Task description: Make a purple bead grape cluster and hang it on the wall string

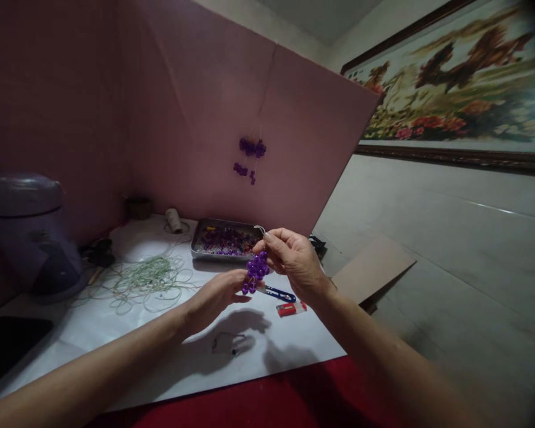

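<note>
we log: purple bead cluster (257, 266), joined; tray beads (226, 241), loose; right grip (296, 258), pinching white cord (260, 228); left grip (218, 294), we cannot tell.

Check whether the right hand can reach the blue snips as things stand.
Probably yes: the blue snips lie on the white sheet near the right hand, nothing seen lying on them. That hand holds the purple beads, though.

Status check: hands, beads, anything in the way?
Right hand pinching cord above purple beads. Left hand at their lower end, grip unclear. Snips, lighter close by, seemingly not in the way.
</note>
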Demonstrator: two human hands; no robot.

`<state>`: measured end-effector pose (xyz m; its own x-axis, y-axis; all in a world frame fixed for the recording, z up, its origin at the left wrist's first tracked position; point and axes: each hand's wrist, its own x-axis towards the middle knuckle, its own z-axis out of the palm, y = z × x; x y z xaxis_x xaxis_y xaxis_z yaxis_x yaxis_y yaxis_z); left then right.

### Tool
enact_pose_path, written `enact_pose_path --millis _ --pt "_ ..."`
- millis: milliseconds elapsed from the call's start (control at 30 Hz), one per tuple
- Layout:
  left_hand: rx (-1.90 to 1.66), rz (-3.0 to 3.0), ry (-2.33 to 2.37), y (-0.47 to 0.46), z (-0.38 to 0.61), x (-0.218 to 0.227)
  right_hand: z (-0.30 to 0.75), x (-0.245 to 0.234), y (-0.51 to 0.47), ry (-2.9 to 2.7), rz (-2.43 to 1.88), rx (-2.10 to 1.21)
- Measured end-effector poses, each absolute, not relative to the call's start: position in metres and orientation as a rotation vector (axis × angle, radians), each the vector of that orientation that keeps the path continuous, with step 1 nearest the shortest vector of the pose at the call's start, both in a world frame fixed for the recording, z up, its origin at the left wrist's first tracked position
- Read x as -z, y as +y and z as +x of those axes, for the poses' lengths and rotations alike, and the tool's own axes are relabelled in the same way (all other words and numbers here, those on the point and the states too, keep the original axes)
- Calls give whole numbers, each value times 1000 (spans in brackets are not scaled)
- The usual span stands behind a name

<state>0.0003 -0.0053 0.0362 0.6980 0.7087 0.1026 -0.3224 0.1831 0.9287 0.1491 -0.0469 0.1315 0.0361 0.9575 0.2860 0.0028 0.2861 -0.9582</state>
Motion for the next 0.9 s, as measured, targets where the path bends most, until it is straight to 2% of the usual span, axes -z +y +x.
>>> enact_pose_path --millis 200,500,767,900 --pt "-1006 1382 483 -2 -1 -59 155 -129 -51 -1359 -1025 -964" --pt "-1099 1392 532 -7 6 -92 162 -105 -56 -1538 -1124 -775" --pt "-980 1384 629 -3 18 -103 173 -100 -55 -1375 -1080 -1042" --pt "-968 1416 626 -2 22 -107 181 -97 -56 -1398 -1069 -1031"
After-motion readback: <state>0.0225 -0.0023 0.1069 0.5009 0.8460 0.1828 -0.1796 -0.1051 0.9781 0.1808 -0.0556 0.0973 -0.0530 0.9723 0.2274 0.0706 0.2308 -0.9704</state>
